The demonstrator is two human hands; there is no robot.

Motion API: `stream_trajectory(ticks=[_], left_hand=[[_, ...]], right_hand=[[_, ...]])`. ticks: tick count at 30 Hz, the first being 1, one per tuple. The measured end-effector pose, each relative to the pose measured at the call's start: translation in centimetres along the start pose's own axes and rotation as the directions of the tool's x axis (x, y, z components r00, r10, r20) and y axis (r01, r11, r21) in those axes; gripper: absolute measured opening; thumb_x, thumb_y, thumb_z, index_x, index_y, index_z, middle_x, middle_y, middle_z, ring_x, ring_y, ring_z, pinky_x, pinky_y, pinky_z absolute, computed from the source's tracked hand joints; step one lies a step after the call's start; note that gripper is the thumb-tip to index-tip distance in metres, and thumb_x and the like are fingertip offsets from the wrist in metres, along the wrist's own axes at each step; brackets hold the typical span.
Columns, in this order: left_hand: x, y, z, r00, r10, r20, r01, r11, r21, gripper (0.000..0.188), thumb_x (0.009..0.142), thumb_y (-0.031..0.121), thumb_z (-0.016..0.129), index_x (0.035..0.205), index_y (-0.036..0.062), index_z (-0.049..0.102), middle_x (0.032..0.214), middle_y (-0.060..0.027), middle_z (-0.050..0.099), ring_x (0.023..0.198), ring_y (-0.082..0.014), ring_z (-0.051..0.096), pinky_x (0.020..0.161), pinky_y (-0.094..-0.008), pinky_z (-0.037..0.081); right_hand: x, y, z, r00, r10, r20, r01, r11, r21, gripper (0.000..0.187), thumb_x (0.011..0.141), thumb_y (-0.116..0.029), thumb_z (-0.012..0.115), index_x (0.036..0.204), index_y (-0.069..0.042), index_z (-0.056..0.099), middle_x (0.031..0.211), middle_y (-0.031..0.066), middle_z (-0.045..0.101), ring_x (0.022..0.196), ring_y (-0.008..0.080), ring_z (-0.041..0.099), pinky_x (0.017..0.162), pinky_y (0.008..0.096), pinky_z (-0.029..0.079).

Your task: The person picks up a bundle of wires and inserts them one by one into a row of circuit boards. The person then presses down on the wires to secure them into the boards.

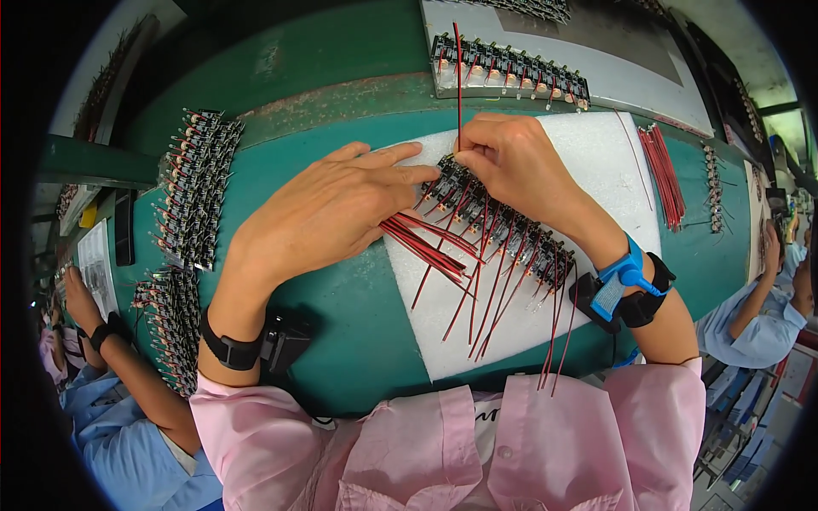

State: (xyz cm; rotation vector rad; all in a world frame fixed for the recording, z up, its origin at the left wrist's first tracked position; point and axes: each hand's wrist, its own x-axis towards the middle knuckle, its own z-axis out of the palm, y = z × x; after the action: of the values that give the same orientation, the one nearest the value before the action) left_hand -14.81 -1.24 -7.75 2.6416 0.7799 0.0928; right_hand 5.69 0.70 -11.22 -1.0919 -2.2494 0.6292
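Note:
A strip of small black circuit boards (503, 217) lies slantwise on a white foam sheet (596, 157), with several red and black wires (477, 319) trailing from it toward me. My right hand (520, 157) pinches a single red and black wire (459, 85) at the strip's far left end; the wire stands upright above the fingers. My left hand (341, 204) has its forefinger reaching to that same end. From beneath its curled lower fingers comes a bundle of red and black wires (430, 247), apparently held there. The pinched wire's lower tip is hidden by my fingers.
Stacked board strips (200, 187) line the left side of the green table (341, 294). Another strip (511, 72) sits beyond the foam. A wire bundle (662, 175) and a short strip (714, 187) lie at right. Co-workers' arms (141, 362) show at both edges.

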Motion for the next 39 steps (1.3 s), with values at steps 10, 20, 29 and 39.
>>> stream_trajectory(ticks=[10, 20, 29, 39], left_hand=[[-0.7, -0.3, 0.7, 0.997, -0.011, -0.075, 0.008, 0.999, -0.041, 0.009, 0.062, -0.003, 0.053, 0.070, 0.0011, 0.056, 0.113, -0.0068, 0.050, 0.115, -0.0270, 0.037, 0.085, -0.0381, 0.034], [-1.4, -0.2, 0.2, 0.999, -0.038, 0.012, 0.038, 0.999, 0.008, 0.020, 0.070, 0.003, 0.051, 0.089, 0.0036, 0.058, 0.115, -0.0061, 0.049, 0.117, -0.0237, 0.036, 0.091, -0.0454, 0.032], [-2.2, -0.5, 0.9, 0.998, -0.030, -0.053, 0.028, 0.999, -0.044, 0.009, 0.061, -0.003, 0.055, 0.068, 0.0003, 0.052, 0.115, -0.0058, 0.049, 0.118, -0.0267, 0.034, 0.087, -0.0398, 0.034], [-4.2, -3.3, -1.6, 0.842, -0.423, -0.334, 0.046, 0.673, -0.738, 0.027, 0.082, 0.019, 0.047, 0.064, -0.0014, 0.054, 0.067, -0.0073, 0.056, 0.063, -0.0142, 0.052, 0.060, -0.0256, 0.041]], right_hand=[[-0.2, -0.4, 0.9, 0.996, -0.047, -0.074, 0.047, 0.999, -0.009, 0.007, 0.066, 0.001, 0.059, 0.069, 0.004, 0.053, 0.063, 0.0112, 0.051, 0.052, 0.0217, 0.049, 0.048, 0.0286, 0.039], [-0.1, -1.0, 1.5, 0.998, -0.019, -0.061, 0.017, 0.999, -0.035, 0.006, 0.067, 0.001, 0.058, 0.069, 0.003, 0.053, 0.062, 0.0105, 0.051, 0.051, 0.0212, 0.049, 0.047, 0.0283, 0.040], [-0.1, -1.6, 2.1, 0.999, -0.038, -0.038, 0.037, 0.998, -0.048, 0.006, 0.067, 0.001, 0.058, 0.069, 0.003, 0.053, 0.062, 0.0111, 0.051, 0.052, 0.0212, 0.050, 0.048, 0.0286, 0.040], [-0.3, -3.1, 2.0, 0.999, -0.019, 0.036, 0.021, 0.998, -0.062, 0.007, 0.066, 0.003, 0.057, 0.073, 0.003, 0.057, 0.064, 0.0114, 0.052, 0.055, 0.0244, 0.052, 0.051, 0.0301, 0.041]])
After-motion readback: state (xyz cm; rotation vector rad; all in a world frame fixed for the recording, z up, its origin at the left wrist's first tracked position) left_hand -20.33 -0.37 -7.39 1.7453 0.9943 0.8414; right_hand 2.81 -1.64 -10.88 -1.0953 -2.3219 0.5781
